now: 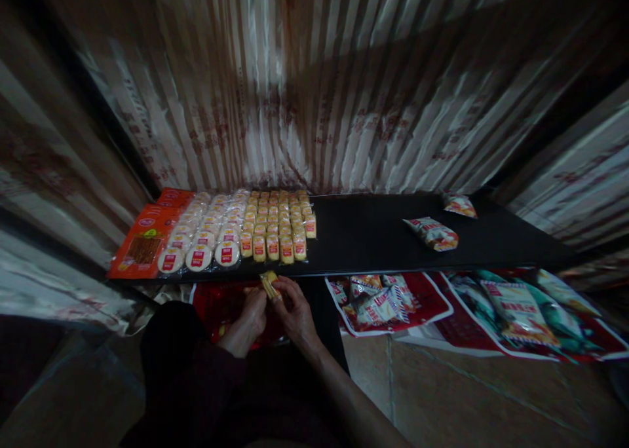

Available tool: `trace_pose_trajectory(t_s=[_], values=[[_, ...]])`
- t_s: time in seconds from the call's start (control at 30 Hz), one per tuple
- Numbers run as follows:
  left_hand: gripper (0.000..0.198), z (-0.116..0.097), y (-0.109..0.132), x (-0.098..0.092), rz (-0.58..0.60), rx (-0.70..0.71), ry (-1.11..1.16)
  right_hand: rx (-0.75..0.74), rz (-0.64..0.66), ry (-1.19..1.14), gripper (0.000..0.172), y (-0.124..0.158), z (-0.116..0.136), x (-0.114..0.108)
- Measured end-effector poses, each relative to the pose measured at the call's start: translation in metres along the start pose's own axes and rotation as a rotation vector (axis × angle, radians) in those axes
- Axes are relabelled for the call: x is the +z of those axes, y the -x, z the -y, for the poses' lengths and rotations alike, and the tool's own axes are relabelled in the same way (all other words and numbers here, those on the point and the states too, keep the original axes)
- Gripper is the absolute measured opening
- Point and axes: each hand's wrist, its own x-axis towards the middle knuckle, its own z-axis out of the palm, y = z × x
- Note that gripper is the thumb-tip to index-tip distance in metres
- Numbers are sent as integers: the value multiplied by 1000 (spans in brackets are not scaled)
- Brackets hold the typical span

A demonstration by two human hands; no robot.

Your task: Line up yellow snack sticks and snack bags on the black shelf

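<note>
1. Right hand [297, 317] is pinching a small yellow packet [268, 283] between thumb and fingers; left hand [253, 314] is curling close beside its near end, though whether it is also grasping, I cannot tell.
2. That packet is hovering just short of the black shelf [358, 228]'s front edge, with rows of yellow packets [272, 245] standing at twelve o'clock from the hands.
3. Round packets [199, 255] are lying at eleven o'clock, orange packs [137, 238] at ten.
4. Loosening fingers could be letting the slick wrapper slip, probably into the red bag [202, 298] spreading beneath the hands toward nine o'clock.
5. Front packets are sitting close to the edge, so a brushing knuckle might be tipping one off.
6. Bare black surface is stretching from one to two o'clock, where two white bags [432, 233] are resting.
7. At three o'clock, an open snack bag [381, 304] is crowding low sideways moves; a dark-clothed knee [171, 333] is closing off eight o'clock.
</note>
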Motion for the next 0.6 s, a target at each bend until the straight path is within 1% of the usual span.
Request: trace_pose_trajectory(t_s=[0.1,0.2,0.3,0.47,0.6], values=[[8,0,1,1,14,11,5,9,-41,38,28,1,-2,-1],[13,-1,4,2,57,24,3,14,-101,88,34,1,-4,-3],[12,-2,7,4,74,-8,-11,12,-124,122,35,0,-5,-6],[11,-5,15,13,30,-81,-5,-3,-142,157,37,-1,-6,-11],[14,-6,21,20,85,-94,-5,18,-175,157,45,-1,-7,-15]])
